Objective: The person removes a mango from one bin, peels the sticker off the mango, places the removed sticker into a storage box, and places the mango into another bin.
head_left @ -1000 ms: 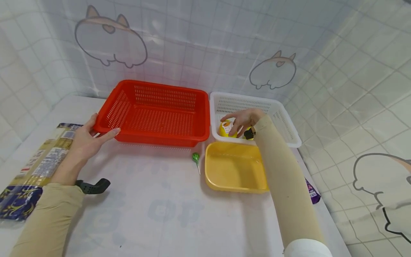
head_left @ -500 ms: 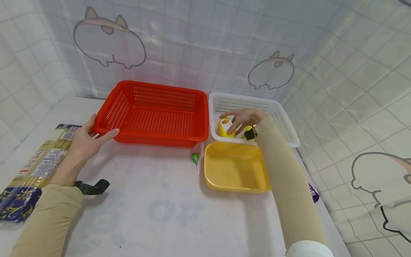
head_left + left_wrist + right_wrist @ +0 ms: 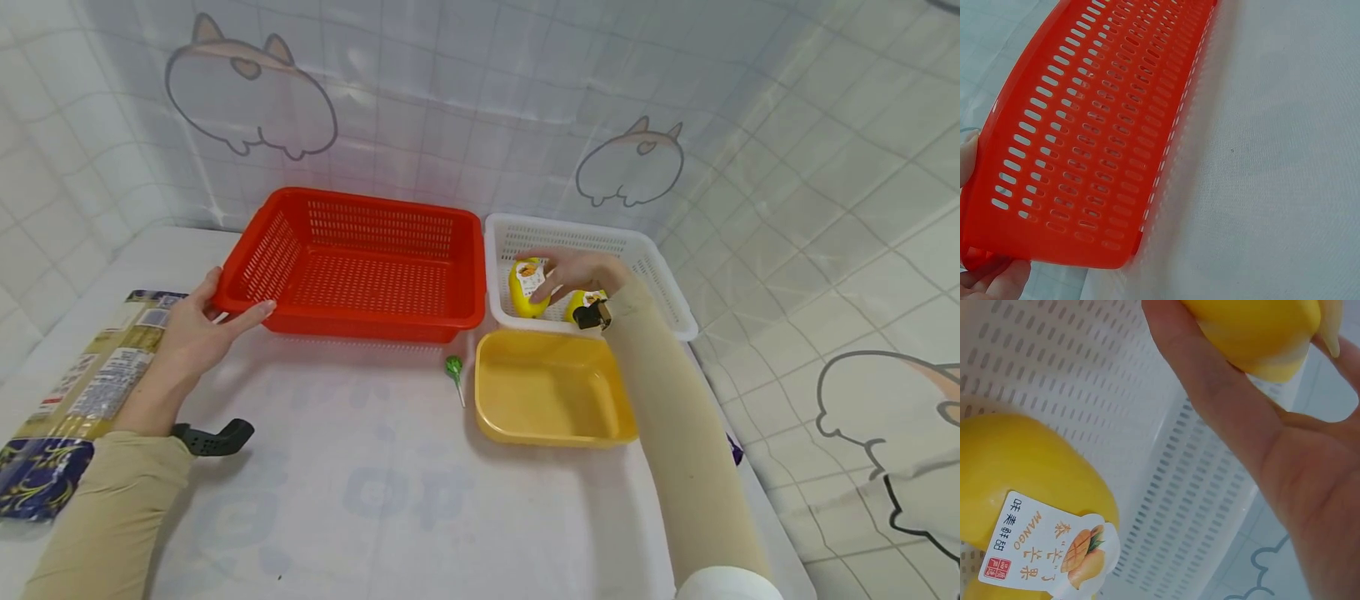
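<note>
In front of you is a white cloth-covered counter (image 3: 352,542) with faint grey lettering, backed by pale grid-patterned sheeting (image 3: 457,108) printed with outlined cartoon animals. At its left lies a gold-and-blue plastic package (image 3: 112,371); a green lollipop with a white stick (image 3: 454,367) lies beside a smooth yellow plastic tub (image 3: 551,400). Your right hand (image 3: 576,273) is clasped on a glossy, rounded yellow mango with a white printed label (image 3: 528,292), within the white perforated plastic basket (image 3: 667,287); whether it touches the bottom you cannot tell. At least 1 other yellow mango (image 3: 1029,462) lies there, labelled MANGO. Your left hand (image 3: 197,329) grips the front-left corner of the red perforated plastic basket (image 3: 360,327).
</note>
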A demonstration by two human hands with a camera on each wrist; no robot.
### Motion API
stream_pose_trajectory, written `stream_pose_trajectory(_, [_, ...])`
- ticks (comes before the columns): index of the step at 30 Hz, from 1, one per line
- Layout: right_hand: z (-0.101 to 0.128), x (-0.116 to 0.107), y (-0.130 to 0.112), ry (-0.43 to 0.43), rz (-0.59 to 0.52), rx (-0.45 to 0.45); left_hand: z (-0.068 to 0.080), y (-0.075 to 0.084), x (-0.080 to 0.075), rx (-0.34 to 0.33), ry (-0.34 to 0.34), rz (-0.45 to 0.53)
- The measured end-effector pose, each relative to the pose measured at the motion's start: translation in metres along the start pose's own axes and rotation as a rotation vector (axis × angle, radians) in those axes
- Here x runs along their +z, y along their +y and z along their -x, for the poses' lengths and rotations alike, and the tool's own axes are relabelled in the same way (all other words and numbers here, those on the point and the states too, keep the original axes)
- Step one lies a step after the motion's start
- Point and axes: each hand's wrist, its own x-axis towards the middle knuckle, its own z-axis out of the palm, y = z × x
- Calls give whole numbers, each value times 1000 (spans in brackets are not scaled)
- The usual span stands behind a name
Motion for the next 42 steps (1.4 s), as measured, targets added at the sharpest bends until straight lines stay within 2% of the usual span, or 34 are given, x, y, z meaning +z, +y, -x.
stream_pose_trajectory(15, [16, 6, 7, 104, 13, -88, 2, 1, 0, -19, -10, 1])
stream_pose_trajectory(22, [26, 11, 7, 135, -21, -135, 1, 0, -1, -20, -5, 1])
stream_pose_trajectory(33, [40, 16, 16, 247, 9, -189, -1, 1, 0, -19, -1, -5])
stream_pose_trajectory(42, [54, 24, 15, 326, 60, -179, 0, 1, 0, -19, -4, -2])
